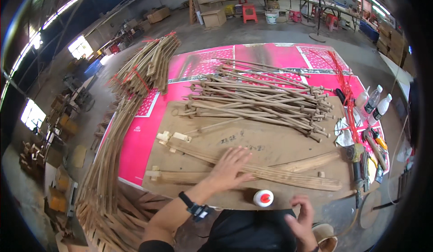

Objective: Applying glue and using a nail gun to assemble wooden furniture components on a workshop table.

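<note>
I look down on a broad pink printed floor mat (266, 56) spreading out beyond both hands, with a brown cardboard sheet (270, 144) laid over its near part as the work surface. Far out to the left of my left hand lies a long sweep of curved bamboo slats (108, 162), and beyond it a stack of bamboo strips bundled with red ties (146, 65). Straight ahead of my hands sits a loose pile of thin dark wooden rods with knobbed ends (261, 101).

My left hand (229, 164) lies flat, fingers spread wide, pressing on a long flat assembly of pale bamboo strips (270, 173) that runs across the cardboard from left of the hand to far right of it. My right hand (302, 218) hovers low near my body, fingers loosely curled and holding nothing.

Between the two hands stands a small white bottle with a red cap (263, 198), just beside the bamboo assembly. Well to the right of my right hand stand three clear plastic bottles (373, 101) and a dark power tool (356, 166).
</note>
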Motion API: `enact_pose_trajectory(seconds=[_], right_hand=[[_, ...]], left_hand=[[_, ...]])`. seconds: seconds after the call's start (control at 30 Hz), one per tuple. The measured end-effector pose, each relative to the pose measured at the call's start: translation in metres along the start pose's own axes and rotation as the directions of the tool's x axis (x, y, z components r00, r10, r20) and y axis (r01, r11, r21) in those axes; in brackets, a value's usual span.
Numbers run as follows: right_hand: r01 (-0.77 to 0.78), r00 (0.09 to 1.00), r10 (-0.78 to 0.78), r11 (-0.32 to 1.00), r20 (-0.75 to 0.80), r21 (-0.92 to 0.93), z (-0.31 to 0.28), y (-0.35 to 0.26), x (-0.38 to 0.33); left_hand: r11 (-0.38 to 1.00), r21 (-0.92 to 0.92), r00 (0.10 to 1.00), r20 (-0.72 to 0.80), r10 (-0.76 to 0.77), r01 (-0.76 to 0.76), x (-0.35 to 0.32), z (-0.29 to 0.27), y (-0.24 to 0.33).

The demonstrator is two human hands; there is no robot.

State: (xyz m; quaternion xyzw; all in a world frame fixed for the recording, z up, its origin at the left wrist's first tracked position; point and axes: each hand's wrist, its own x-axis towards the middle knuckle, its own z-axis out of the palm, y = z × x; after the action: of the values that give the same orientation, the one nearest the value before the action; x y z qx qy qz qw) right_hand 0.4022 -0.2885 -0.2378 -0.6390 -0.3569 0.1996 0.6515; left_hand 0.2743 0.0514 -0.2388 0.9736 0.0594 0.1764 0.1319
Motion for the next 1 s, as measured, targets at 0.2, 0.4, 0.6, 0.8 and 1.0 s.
enact_pose_trajectory(seconds=[0.2, 0.4, 0.6, 0.8, 1.0], right_hand=[[-0.265, 0.315, -0.794, 0.453, 0.521, 0.851, -0.008, -0.155, 0.052], [-0.321, 0.229, -0.851, 0.392, 0.472, 0.862, -0.013, -0.153, 0.045], [-0.17, 0.247, -0.812, 0.501, 0.528, 0.849, -0.028, -0.137, 0.036], [-0.147, 0.333, -0.735, 0.579, 0.591, 0.802, -0.028, -0.143, 0.043], [-0.1, 0.911, 0.056, 0.991, 0.409, 0.085, -0.036, -0.06, 0.04]], left_hand=[[0.985, 0.136, 0.988, -0.13, -0.089, 0.107, 0.065, -0.018, -0.052], [0.985, 0.159, 0.96, -0.277, -0.026, 0.072, 0.136, 0.003, -0.084], [0.969, 0.203, 0.964, -0.253, -0.088, 0.142, 0.174, 0.001, -0.125], [0.987, 0.131, 0.969, -0.24, -0.058, 0.092, 0.193, 0.012, -0.136], [0.981, 0.189, 0.95, -0.296, 0.098, -0.043, 0.179, -0.023, -0.132]])
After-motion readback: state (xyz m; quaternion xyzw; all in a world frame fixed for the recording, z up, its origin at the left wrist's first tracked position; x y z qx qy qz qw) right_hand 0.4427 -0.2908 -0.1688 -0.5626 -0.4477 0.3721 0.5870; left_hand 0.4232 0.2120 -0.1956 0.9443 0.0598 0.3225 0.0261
